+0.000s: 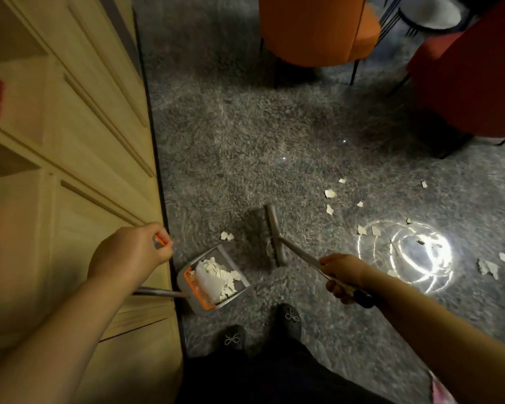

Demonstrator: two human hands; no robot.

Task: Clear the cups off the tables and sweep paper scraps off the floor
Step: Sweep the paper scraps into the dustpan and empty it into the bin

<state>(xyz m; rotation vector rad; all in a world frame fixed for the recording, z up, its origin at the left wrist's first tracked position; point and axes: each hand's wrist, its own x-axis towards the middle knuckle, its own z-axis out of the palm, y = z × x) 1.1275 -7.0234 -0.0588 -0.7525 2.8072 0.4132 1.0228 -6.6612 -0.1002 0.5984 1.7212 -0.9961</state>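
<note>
A grey dustpan (233, 268) with an orange strip stands on the grey carpet near my feet, filled with several white paper scraps (220, 275). My left hand (131, 252) grips the top of the dustpan's long handle. My right hand (343, 277) grips the broom handle; the grey broom head (274, 233) rests on the carpet just right of the dustpan. Two scraps (227, 236) lie between broom and pan. Several more scraps (330, 193) are scattered to the right, some around a bright light patch (405, 252).
A wooden panelled cabinet (70, 170) runs along the left. An orange armchair (315, 27) and a red armchair (473, 80) stand on thin black legs at the back. My two dark shoes (287, 319) are just behind the dustpan.
</note>
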